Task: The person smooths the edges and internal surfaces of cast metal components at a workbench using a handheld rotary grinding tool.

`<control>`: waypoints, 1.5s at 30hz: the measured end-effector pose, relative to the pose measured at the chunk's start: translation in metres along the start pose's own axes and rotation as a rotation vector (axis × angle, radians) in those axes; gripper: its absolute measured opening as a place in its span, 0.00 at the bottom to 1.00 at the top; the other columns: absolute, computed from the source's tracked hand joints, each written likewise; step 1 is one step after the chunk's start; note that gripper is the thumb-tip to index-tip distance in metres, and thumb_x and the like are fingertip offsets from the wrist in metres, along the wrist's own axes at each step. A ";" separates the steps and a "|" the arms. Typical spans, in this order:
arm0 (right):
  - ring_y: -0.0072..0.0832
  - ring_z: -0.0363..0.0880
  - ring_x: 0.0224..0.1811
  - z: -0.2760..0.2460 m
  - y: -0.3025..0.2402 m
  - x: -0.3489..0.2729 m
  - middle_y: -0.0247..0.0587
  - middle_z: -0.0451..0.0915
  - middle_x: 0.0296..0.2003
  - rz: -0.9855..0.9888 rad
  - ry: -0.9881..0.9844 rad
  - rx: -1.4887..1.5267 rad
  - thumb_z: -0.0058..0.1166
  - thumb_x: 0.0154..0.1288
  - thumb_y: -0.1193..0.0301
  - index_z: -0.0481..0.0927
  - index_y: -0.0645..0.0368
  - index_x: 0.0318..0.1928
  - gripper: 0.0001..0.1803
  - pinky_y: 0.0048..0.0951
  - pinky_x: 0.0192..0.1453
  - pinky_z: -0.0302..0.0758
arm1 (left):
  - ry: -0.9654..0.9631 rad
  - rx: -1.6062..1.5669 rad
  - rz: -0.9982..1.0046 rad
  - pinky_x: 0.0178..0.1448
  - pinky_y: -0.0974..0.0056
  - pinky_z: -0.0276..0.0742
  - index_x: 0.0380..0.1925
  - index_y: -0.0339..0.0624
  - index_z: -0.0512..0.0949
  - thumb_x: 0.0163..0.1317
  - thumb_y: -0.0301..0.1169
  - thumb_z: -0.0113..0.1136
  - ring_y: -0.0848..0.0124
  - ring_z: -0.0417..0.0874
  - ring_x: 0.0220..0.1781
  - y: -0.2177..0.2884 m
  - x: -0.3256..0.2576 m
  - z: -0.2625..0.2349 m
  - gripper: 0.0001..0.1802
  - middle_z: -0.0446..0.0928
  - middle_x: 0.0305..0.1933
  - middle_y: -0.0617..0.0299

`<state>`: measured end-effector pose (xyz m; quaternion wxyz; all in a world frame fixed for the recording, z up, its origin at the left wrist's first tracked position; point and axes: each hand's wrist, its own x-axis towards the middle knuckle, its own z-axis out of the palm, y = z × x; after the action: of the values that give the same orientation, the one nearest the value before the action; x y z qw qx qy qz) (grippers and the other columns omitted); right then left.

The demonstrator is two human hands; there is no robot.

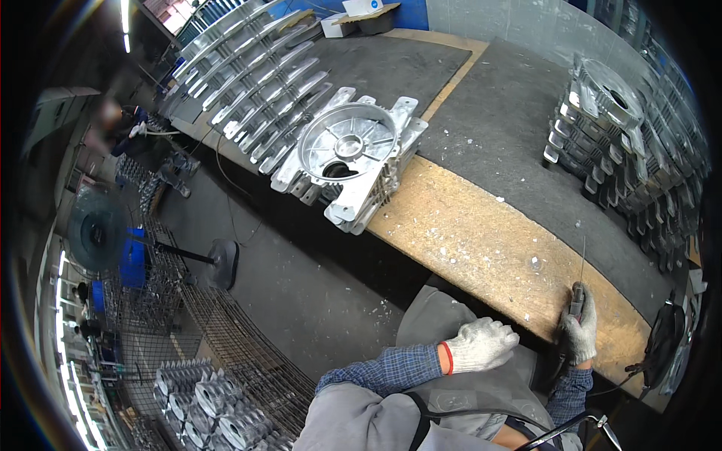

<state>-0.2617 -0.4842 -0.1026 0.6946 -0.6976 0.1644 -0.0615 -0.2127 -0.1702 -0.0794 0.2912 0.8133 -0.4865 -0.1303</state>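
My right hand (579, 331), in a white knit glove, grips the handle of a thin file-like tool (582, 263) whose slim rod points up over the wooden bench edge (466, 233). My left hand (481, 344), also gloved, hangs loosely closed in front of my grey apron and holds nothing. A round cast aluminium housing (350, 146) tops a stack at the bench's left edge, well away from both hands.
Rows of castings (256, 75) lie along the far left of the bench on a dark mat (489, 120). More castings (617, 143) are stacked at right. Wire baskets (218, 361) with round castings stand on the floor at left, beside a pedestal fan (98, 233).
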 end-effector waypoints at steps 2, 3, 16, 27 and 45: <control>0.40 0.60 0.89 -0.003 0.006 0.003 0.54 0.65 0.82 -0.020 0.012 0.026 0.52 0.60 0.83 0.59 0.70 0.83 0.47 0.36 0.87 0.62 | 0.082 0.018 0.053 0.49 0.48 0.84 0.46 0.41 0.82 0.69 0.41 0.67 0.53 0.88 0.42 -0.001 -0.003 0.003 0.15 0.82 0.38 0.52; 0.40 0.60 0.89 -0.004 0.007 0.003 0.54 0.65 0.82 -0.020 0.009 0.021 0.52 0.60 0.83 0.59 0.70 0.83 0.47 0.36 0.87 0.62 | 0.087 0.016 0.051 0.49 0.48 0.84 0.46 0.41 0.82 0.69 0.41 0.67 0.53 0.88 0.42 -0.002 -0.005 0.003 0.15 0.82 0.38 0.52; 0.41 0.56 0.90 -0.024 0.028 0.010 0.58 0.60 0.85 -0.088 -0.001 0.016 0.51 0.65 0.82 0.54 0.73 0.85 0.47 0.37 0.88 0.59 | 0.164 -0.013 0.085 0.50 0.49 0.83 0.42 0.42 0.82 0.68 0.41 0.67 0.54 0.87 0.42 -0.005 -0.019 0.014 0.14 0.83 0.40 0.53; 0.38 0.60 0.88 -0.015 0.017 0.009 0.55 0.61 0.85 -0.031 0.036 0.058 0.55 0.67 0.81 0.55 0.71 0.85 0.46 0.28 0.73 0.75 | 0.128 -0.029 0.072 0.49 0.48 0.84 0.43 0.42 0.82 0.68 0.41 0.67 0.52 0.88 0.42 -0.005 -0.019 0.002 0.14 0.83 0.40 0.52; 0.25 0.79 0.54 0.005 -0.027 -0.006 0.39 0.79 0.66 0.034 -0.076 -0.114 0.74 0.49 0.76 0.68 0.63 0.80 0.54 0.30 0.61 0.80 | -0.095 0.039 0.077 0.54 0.47 0.86 0.49 0.43 0.82 0.71 0.44 0.67 0.51 0.89 0.46 0.013 0.041 0.005 0.17 0.83 0.41 0.51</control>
<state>-0.2621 -0.4783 -0.0754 0.6604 -0.7351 0.1529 -0.0135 -0.2044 -0.2118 -0.0731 0.2565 0.7924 -0.5333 -0.1479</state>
